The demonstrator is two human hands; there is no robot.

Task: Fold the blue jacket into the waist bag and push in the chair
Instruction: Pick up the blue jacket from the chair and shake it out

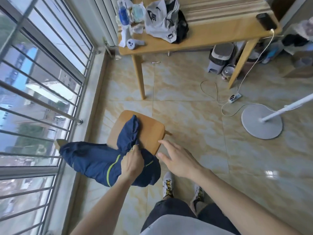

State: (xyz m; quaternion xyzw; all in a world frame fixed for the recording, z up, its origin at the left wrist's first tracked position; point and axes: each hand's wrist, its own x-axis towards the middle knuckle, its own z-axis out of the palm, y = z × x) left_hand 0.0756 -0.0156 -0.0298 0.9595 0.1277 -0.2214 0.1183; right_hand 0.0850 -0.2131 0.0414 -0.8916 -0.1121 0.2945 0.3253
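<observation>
The blue jacket (94,160), with lime green trim, lies bunched over the back of the wooden chair (152,131), one part draped onto the seat. My left hand (132,162) pinches the jacket fabric at the chair's back edge. My right hand (176,160) hovers open, fingers spread, just right of the jacket and above the chair's near right corner, touching nothing. A grey and black waist bag (164,21) with a printed logo lies on the wooden table (211,36) at the far side.
The chair stands away from the table, beside a barred window (42,99) on the left. A fan base (261,122), white cables and a power strip (234,97) lie on the tiled floor to the right. Bottles and a remote sit on the table's left end.
</observation>
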